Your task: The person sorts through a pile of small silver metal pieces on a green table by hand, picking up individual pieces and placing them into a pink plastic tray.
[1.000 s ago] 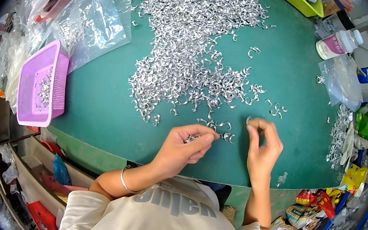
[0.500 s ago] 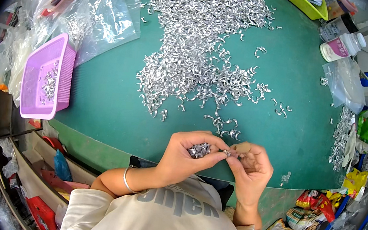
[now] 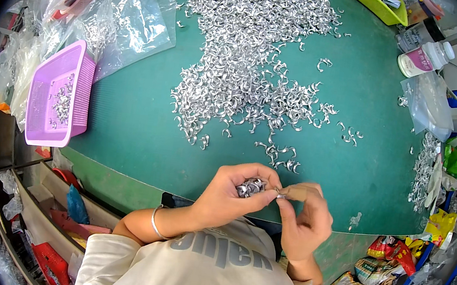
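Observation:
My left hand (image 3: 227, 197) curls around a handful of small curved silver metal pieces (image 3: 251, 187) near the front edge of the table. Its thumb and forefinger pinch one small metal piece (image 3: 279, 195) at their tips. My right hand (image 3: 309, 219) meets them there, thumb and forefinger closed on the same piece, which is mostly hidden by the fingertips. A tan covering (image 3: 295, 193) wraps a finger of my right hand. Beyond both hands spreads a large heap of the same curved pieces (image 3: 236, 80), with a few strays (image 3: 281, 156) lying closest to me.
A pink basket (image 3: 81, 100) holding some pieces stands at the left, beside clear plastic bags (image 3: 140, 21). A yellow-green tray (image 3: 381, 10), a white bottle (image 3: 424, 59) and more metal pieces (image 3: 424, 171) line the right side of the green table (image 3: 369, 172).
My right hand has rolled a little, with its forefinger now bent over the pinched piece. The left hand has shifted only slightly. The heap and basket look the same.

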A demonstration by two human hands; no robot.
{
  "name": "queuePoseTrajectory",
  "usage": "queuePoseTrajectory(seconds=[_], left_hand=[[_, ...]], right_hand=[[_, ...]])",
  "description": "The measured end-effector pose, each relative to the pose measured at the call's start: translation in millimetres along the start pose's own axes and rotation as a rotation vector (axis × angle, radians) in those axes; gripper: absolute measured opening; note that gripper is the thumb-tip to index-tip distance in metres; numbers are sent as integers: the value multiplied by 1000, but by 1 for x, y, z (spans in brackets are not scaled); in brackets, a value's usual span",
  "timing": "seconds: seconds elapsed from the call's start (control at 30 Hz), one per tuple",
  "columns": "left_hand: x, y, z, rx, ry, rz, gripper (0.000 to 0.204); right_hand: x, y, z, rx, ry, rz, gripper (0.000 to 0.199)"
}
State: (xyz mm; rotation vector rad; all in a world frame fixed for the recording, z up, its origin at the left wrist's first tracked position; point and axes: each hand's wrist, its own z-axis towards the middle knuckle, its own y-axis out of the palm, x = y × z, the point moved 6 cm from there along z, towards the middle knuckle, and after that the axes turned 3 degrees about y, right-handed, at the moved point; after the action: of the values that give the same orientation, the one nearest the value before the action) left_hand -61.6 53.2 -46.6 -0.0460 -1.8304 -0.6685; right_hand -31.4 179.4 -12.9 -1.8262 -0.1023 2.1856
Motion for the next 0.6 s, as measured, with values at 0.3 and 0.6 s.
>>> queuePoseTrajectory(seconds=[0.3, 0.6], left_hand=[[-25, -1, 3, -113, -228, -484, 12], [-31, -15, 6, 67, -162, -567, 13]], right_hand=[[20, -18, 22, 73, -40, -366, 20], [41, 3, 42, -37, 6, -787, 8]])
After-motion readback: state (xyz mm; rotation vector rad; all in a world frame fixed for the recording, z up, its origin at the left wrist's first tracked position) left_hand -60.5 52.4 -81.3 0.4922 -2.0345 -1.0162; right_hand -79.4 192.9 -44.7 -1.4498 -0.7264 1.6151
